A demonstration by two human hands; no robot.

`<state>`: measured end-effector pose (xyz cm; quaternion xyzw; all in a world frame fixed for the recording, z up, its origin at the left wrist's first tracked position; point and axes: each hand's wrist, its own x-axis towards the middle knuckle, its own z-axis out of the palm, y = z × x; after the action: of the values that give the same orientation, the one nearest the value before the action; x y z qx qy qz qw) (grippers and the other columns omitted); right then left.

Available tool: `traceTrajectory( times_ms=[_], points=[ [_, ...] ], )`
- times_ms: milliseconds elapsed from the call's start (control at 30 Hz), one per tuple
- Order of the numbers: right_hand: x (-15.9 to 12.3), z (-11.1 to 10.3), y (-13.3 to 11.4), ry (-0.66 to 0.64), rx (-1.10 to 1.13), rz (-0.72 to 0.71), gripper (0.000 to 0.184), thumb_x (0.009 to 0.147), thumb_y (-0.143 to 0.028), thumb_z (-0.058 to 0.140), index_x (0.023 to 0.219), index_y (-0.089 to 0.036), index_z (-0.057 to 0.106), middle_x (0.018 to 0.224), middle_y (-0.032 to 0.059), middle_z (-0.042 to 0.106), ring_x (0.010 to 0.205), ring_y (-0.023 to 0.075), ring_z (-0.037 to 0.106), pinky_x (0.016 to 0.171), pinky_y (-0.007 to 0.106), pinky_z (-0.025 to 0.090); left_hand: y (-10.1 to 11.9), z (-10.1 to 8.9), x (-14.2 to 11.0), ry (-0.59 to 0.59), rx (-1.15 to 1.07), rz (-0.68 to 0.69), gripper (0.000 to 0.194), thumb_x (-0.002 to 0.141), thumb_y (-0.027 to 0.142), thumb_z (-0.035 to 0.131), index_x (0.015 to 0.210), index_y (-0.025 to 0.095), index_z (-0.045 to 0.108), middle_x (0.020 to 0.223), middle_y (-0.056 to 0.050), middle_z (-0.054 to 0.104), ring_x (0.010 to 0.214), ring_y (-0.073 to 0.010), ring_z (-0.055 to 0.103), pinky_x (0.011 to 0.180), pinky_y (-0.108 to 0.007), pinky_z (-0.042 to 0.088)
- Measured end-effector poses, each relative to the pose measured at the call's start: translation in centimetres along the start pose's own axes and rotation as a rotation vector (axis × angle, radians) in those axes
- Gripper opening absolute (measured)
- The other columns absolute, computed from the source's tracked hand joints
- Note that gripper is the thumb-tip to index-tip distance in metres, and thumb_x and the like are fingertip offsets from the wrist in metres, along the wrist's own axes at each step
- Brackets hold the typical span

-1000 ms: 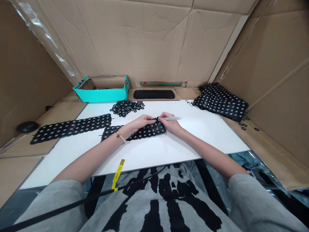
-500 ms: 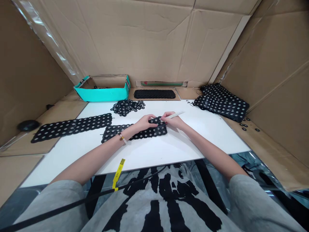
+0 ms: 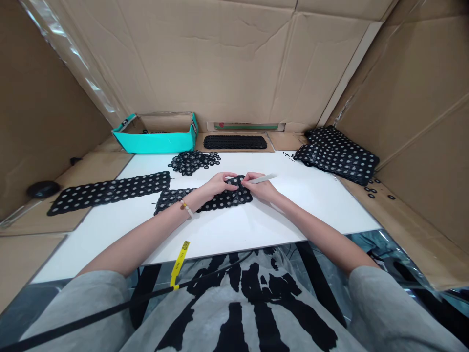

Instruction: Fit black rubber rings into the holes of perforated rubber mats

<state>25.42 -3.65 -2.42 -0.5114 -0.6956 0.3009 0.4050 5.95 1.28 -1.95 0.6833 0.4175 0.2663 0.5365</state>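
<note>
A black strip made of joined rings lies on the white board in front of me, pale dots showing through its holes. My left hand grips its upper edge, thumb over the top; my forearm hides part of its left half. In my right hand is a slim white pen-like tool, slanting up to the right. Its tip end and my fingertips are at the strip's upper right corner, where the fingers hide the exact contact.
A second ringed strip lies left. Loose black rings are heaped near a turquoise box. A dark ringed strip lies at the back. Stacked ringed pieces sit at right, with several rings beside them. A black cable crosses in front.
My right hand has shifted slightly left and the white tool tilts a little differently. The strip's raised upper right corner lies a bit lower, and my left thumb has moved right over it.
</note>
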Motion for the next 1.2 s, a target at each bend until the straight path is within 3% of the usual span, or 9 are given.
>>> traceTrajectory(
  times_ms=[167,600,733,833,933,1033,1200],
  points=[
    [0.0,0.4,0.0,0.029,-0.032,-0.024,0.019,0.08,-0.034,0.057,0.069,-0.019,0.06,0.066,-0.0012,0.061,0.064,0.0137,0.051,0.059,0.026,0.035,0.2,-0.2,0.0,-0.005,-0.026,-0.036,0.06,0.054,0.032,0.081,0.11,0.018,0.063,0.074,0.003,0.06,0.071,-0.0159,0.054,0.071,-0.029,0.04],
    [0.4,0.8,0.5,0.062,-0.125,-0.014,0.019,0.083,-0.034,0.056,0.072,-0.02,0.061,0.071,-0.0006,0.065,0.067,0.0146,0.054,0.06,0.026,0.035,-0.2,-0.5,0.2,-0.03,-0.001,-0.002,0.058,0.058,0.034,0.079,0.11,0.019,0.059,0.071,0.005,0.056,0.065,-0.013,0.051,0.062,-0.024,0.036],
    [0.5,0.3,0.7,0.048,-0.143,-0.027,0.018,0.082,-0.033,0.056,0.073,-0.019,0.062,0.072,0.0002,0.066,0.068,0.0149,0.056,0.062,0.026,0.037,-0.7,-0.8,0.7,-0.032,0.153,0.089,0.057,0.063,0.037,0.076,0.114,0.018,0.06,0.084,0.0,0.064,0.078,-0.0177,0.058,0.072,-0.028,0.043],
    [0.6,-0.7,0.7,0.006,-0.101,-0.022,0.019,0.08,-0.033,0.058,0.071,-0.018,0.064,0.07,0.001,0.066,0.067,0.0149,0.056,0.062,0.026,0.039,-0.8,-1.2,0.8,0.03,0.397,0.175,0.039,0.07,0.041,0.07,0.101,0.017,0.066,0.096,-0.006,0.069,0.091,-0.0232,0.06,0.082,-0.032,0.043],
    [0.9,-1.8,0.4,0.029,-0.036,-0.056,0.018,0.077,-0.033,0.063,0.068,-0.017,0.066,0.073,0.0025,0.067,0.07,0.0157,0.058,0.066,0.027,0.042,-0.7,-1.3,0.7,0.069,0.567,0.19,0.025,0.076,0.041,0.063,0.085,0.019,0.069,0.092,-0.005,0.071,0.089,-0.0246,0.061,0.08,-0.033,0.043],
    [1.0,-2.6,0.0,0.12,0.023,-0.107,0.021,0.076,-0.037,0.066,0.07,-0.017,0.068,0.075,0.0036,0.067,0.073,0.0159,0.059,0.069,0.027,0.043,-0.5,-0.9,0.2,0.093,0.604,0.213,0.021,0.079,0.038,0.06,0.084,0.02,0.069,0.09,-0.003,0.072,0.087,-0.0236,0.062,0.078,-0.033,0.043],
    [0.7,-2.0,-0.4,0.046,0.153,0.024,0.027,0.075,-0.042,0.067,0.081,-0.017,0.072,0.071,0.0028,0.068,0.063,0.0141,0.057,0.059,0.026,0.043,-0.1,0.0,-0.8,0.181,0.715,0.226,0.023,0.083,0.038,0.058,0.091,0.02,0.068,0.095,-0.006,0.072,0.087,-0.0246,0.062,0.075,-0.033,0.043]
  ],
)
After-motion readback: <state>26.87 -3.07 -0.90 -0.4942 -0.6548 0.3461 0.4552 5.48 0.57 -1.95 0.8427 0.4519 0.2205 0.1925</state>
